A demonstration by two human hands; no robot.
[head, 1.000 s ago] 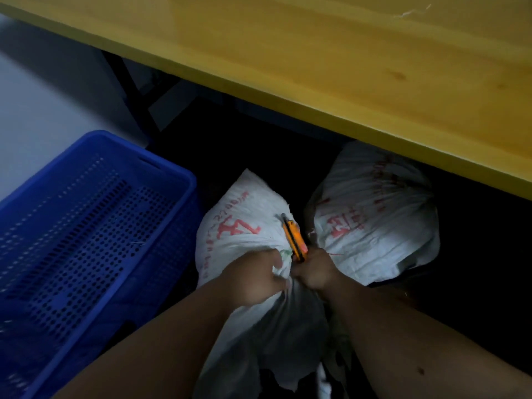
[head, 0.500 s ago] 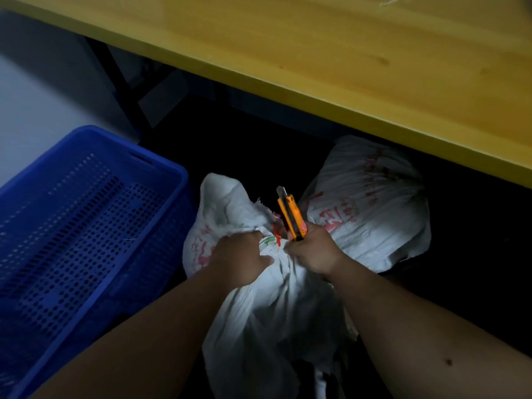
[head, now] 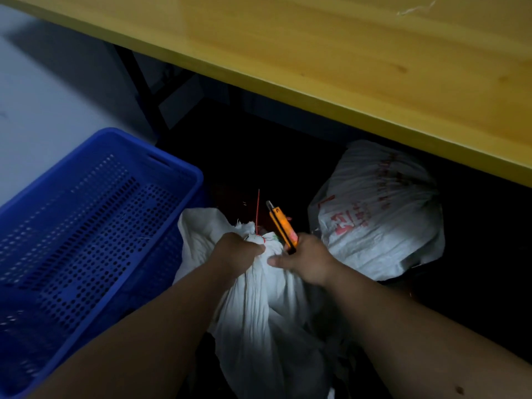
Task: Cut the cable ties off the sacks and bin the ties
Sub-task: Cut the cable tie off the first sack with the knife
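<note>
Blue perforated plastic crate [head: 86,226] sits far left on the floor, what I can see of its inside bare, its right wall just beside the near sack. Pale grey floor behind it, dark table leg [head: 144,90] at the back. From the head view I see the near sack [head: 267,306], white woven, centre frame, lit brightly on its lower folds, neck bunched up towards the camera. Left hand [head: 239,254] is clenched round that bunched neck, fingers curled into the cloth. Red cable tie [head: 257,211] is on the neck right at the left hand's knuckles, its thin tail sticking straight up against the dark. Whether the loop is cut I can't tell, too small and partly hidden by cloth. Just right of the tie, an orange utility knife [head: 280,226] points up and slightly left, short blade out at the tip. Right hand [head: 305,260] grips the knife's lower end, fingers wrapped on the handle, thumb stretched left touching the sack cloth near the left hand. Knife blade is apart from the tie tail, close beside it. Further right, second sack [head: 377,214], white with red printing, lies under the table edge, not touched by either hand. Yellow wooden tabletop [head: 345,53] runs across the whole top of frame, sloping down to the right. Under it everything is dark, no detail readable.
</note>
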